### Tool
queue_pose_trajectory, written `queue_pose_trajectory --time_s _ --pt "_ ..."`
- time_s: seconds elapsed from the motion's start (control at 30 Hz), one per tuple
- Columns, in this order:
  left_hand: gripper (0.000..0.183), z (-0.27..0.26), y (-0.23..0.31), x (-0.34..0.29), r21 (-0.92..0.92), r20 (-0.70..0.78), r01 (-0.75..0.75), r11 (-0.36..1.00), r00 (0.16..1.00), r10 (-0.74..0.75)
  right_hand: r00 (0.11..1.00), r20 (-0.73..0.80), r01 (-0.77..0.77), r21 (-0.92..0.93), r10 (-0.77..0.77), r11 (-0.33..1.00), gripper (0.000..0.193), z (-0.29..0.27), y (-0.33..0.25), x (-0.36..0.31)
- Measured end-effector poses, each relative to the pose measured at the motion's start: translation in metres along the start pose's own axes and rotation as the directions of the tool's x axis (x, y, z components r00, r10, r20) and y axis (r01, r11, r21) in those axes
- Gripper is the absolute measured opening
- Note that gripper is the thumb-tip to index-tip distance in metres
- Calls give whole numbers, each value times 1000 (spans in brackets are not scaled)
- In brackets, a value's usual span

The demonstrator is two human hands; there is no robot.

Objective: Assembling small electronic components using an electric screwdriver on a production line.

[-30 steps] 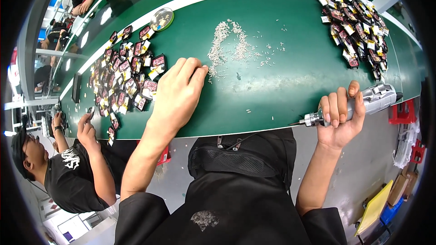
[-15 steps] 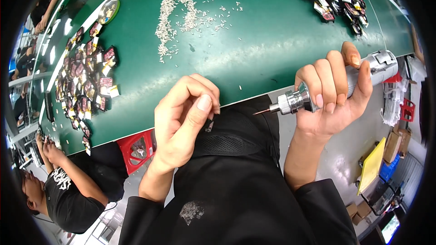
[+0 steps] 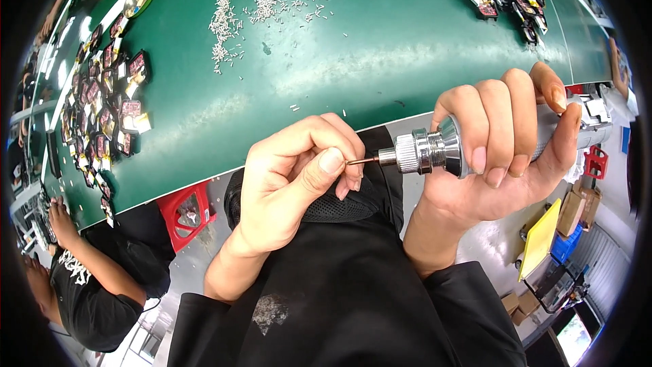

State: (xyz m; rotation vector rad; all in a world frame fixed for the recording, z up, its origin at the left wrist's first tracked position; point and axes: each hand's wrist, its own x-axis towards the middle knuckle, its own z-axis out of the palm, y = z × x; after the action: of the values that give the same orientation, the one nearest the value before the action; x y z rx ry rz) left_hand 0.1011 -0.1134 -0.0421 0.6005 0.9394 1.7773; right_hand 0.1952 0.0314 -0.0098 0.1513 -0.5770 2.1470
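The right hand [image 3: 502, 143] wraps its fingers around a silver electric screwdriver [image 3: 448, 149], held level in front of the green desk [image 3: 380, 61]. The left hand [image 3: 292, 177] pinches fingers together at the bit's tip [image 3: 356, 161] (a screw there is likely, though too small to tell), steadying it; loose screws [image 3: 244, 0] lie scattered on the desk.

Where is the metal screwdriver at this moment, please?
In the head view, the electric screwdriver is right of centre, held in the right hand below the green table's edge; its bit tip meets the left hand's fingertips.
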Motion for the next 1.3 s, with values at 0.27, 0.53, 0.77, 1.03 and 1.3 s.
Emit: queue_pose_trajectory --time_s 0.27,0.53,0.77,1.03,1.3 --pt "17 1 0 2 126 -29 8 992 1000 -5 997 79 -24 -37 27 999 24 -4 -3 1" --pt "8 18 -5 14 521 -89 -58 852 989 122 998 50 40 -106 -35 994 25 -14 -12 4" --pt "5 36 -12 34 676 37 -127 726 990 139 987 -62 137 -112 -145 984 23 -29 -33 -1" --pt "33 55 9 105 874 436 -461 152 883 172 885 -287 315 -209 -366 926 20 -46 -74 -7" --pt "26 72 -3 212 613 739 -683 -397 674 -19 878 -328 291 -213 -349 933 18 -51 -81 -19"
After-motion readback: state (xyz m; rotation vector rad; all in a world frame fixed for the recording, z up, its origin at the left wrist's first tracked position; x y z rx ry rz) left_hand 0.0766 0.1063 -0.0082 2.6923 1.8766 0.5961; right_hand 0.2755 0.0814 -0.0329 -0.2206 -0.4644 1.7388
